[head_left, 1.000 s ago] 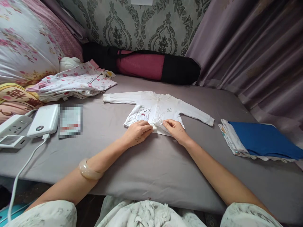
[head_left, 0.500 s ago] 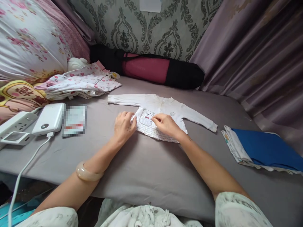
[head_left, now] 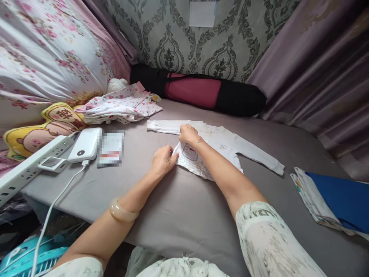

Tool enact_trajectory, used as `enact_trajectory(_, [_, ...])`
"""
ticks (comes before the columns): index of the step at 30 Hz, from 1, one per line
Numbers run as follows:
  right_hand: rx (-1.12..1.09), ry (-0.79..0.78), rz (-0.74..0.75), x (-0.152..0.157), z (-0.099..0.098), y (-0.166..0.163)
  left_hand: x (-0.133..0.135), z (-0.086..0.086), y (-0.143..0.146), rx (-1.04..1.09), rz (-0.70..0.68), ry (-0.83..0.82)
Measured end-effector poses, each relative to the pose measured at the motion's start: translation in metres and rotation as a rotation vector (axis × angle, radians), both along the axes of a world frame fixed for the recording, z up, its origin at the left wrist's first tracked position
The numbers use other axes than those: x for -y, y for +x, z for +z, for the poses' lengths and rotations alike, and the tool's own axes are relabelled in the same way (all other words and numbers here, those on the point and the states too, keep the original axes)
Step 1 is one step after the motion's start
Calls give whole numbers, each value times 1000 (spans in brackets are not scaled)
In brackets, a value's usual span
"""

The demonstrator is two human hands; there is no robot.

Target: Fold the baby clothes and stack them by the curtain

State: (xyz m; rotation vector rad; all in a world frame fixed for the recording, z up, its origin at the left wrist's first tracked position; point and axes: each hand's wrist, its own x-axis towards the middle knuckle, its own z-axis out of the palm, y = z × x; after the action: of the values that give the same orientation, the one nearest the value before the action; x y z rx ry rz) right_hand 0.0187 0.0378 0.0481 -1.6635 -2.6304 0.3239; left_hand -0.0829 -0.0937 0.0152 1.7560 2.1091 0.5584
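A small white long-sleeved baby shirt [head_left: 227, 148] lies spread on the grey sheet [head_left: 178, 215], with a bear drawing and lines of print on its front. At the shirt's left side edge near the hem, my left hand [head_left: 165, 161] pinches the cloth between thumb and fingers. My right hand [head_left: 188, 134] reaches across the front, its fingers closed on the cloth where the left sleeve joins the body. My right forearm covers part of the bear drawing and the middle of the shirt. Both sleeves lie stretched outward.
On the left are a power bank [head_left: 86, 144], a power strip [head_left: 36, 165], a blurred packet [head_left: 111, 148] and a yellow cushion [head_left: 49, 127]. Folded printed clothes [head_left: 123, 104] lie behind them. A black and red bag [head_left: 196, 90] lines the wall; folded blue cloth [head_left: 340, 196] sits right.
My right hand has moved from the middle of the shirt's front up and left to the left sleeve joint. My left hand stays at the side edge. The view has turned slightly left.
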Motion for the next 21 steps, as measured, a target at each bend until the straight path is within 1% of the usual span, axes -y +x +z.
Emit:
enact_trajectory(3, [-24, 2, -26, -3, -6, -3, 0, 0, -1, 15, 24, 4])
enact_trajectory(5, [-92, 40, -92, -2, -13, -6, 0, 0, -2, 5, 30, 0])
enact_trajectory(8, [-225, 114, -227, 3, -28, -12, 0, -1, -3, -8, 25, -27])
enact_trajectory(11, [-275, 194, -275, 10, -44, -19, -1, 0, -4, -16, 30, -59])
enact_trajectory(14, [-263, 219, -250, 11, -50, -20, -1, 2, -4, -18, 36, -78])
enact_trajectory(16, [-275, 159, -185, 7, -47, -12, 0, 4, -4, -15, 39, -86])
enact_trajectory(19, [-337, 34, -69, -1, -36, 14, 1, 7, -5, -10, 34, -82])
enact_trajectory(21, [-355, 33, -54, -2, -30, 35, 2, 8, -5, -1, 30, -81])
